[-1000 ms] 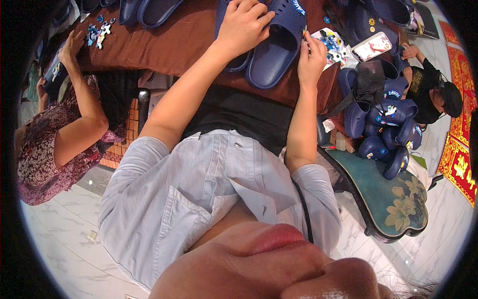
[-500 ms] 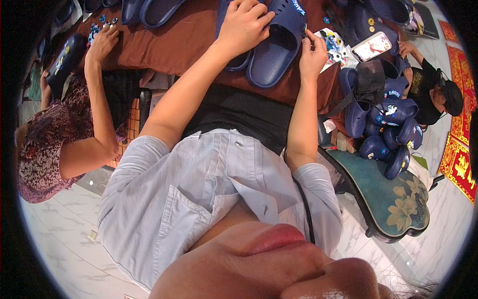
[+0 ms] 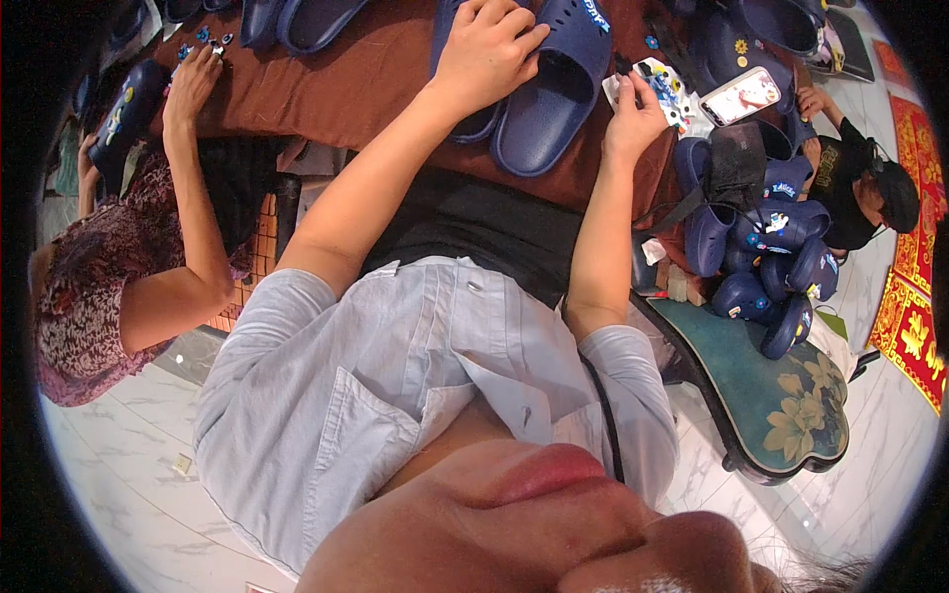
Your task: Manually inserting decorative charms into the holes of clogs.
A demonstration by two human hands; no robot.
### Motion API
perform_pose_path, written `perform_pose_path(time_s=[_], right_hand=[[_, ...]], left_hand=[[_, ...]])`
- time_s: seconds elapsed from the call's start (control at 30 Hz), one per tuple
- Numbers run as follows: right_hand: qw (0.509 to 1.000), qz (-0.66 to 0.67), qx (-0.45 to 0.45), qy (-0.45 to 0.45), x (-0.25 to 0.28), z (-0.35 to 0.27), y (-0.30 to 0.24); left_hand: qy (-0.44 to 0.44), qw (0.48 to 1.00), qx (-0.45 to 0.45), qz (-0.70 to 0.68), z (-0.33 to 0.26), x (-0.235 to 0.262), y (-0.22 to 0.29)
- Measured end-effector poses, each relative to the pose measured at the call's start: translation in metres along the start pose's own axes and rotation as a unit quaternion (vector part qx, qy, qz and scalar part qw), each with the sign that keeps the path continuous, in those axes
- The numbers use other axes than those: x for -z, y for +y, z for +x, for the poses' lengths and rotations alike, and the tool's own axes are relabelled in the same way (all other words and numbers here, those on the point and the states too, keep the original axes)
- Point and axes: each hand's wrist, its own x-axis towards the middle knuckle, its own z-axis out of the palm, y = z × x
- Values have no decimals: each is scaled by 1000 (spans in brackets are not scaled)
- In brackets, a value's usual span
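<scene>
Curled over the inner side of a dark blue clog [image 3: 550,109] is my left hand [image 3: 489,51], its fingers closed on the shoe. The clog lies with its heel toward me and bears a blue-and-white lettered charm [image 3: 594,14] near its top. Under my left hand a second blue clog [image 3: 476,124] is partly hidden. My right hand [image 3: 636,117] is off the clog, beside a white sheet heaped with small colourful charms [image 3: 672,87]. Its thumb and forefinger are pinched together; a small dark bit shows at the tips, too small to name.
A brown cloth [image 3: 336,104] covers the table. Right of the charms lie a lit phone [image 3: 739,96] and a pile of blue clogs [image 3: 781,222] by a green padded stool [image 3: 761,385]. People work at left [image 3: 148,247] and right [image 3: 850,168].
My right hand has moved from the clog's right edge to the right, to the charms. The left hand stays on the clog. The person at left has moved a hand slightly.
</scene>
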Motion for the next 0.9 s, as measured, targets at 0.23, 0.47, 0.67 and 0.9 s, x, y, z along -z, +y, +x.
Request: perform_pose_path(time_s=[0.23,0.47,0.67,0.9], right_hand=[[974,-137,178,-31,-12,-6,-18],[908,-268,316,-62,-8,-2,-29],[870,-310,358,-135,1,5,-43],[837,-350,377,-189,1,13,-57]], left_hand=[[-3,1000,2,2,0,2,0],[-6,1000,2,2,0,2,2],[2,1000,1,4,0,0,2],[13,1000,-1,2,1,-1,3]])
